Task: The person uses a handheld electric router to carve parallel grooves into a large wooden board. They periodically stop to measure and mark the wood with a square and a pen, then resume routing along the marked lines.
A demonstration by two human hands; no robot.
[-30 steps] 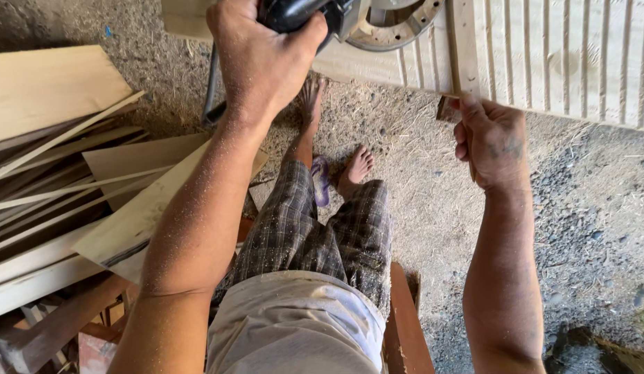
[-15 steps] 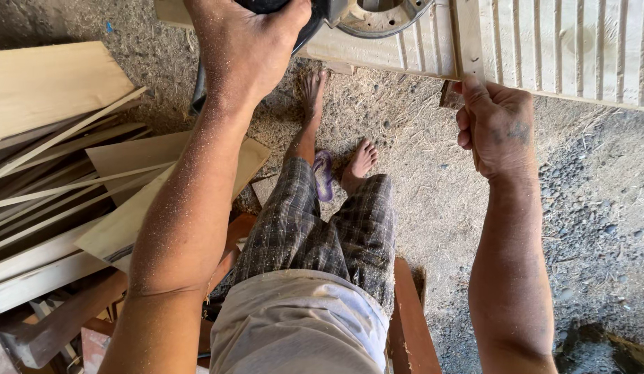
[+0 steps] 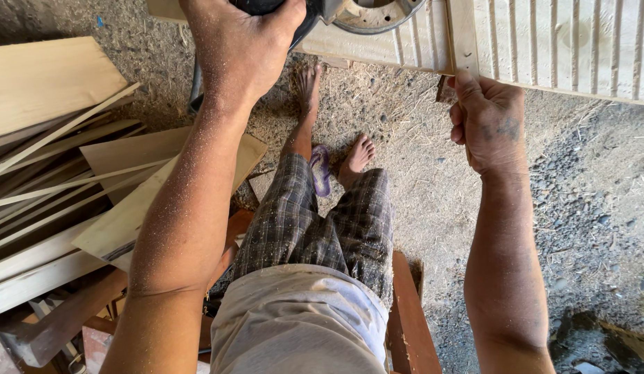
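Two hands work at the top of the view. The left hand (image 3: 242, 52) is closed over the black motor housing of a hand-held router (image 3: 336, 12) whose round metal base sits flat on the pale grooved wooden panel (image 3: 564, 45). The right hand (image 3: 489, 123) grips the panel's near edge from below, fingers curled under and thumb against a narrow upright wooden batten (image 3: 462, 34) lying across the panel. The tool is judged heavy and rigid; the housing top is the secure place to hold it. The panel looks stiff but thin between the grooves, so its edge could chip. Its near edge overhangs bare gravel ground (image 3: 592, 208), giving open room on the right; stacked pale offcut boards (image 3: 65, 180) crowd the left side.
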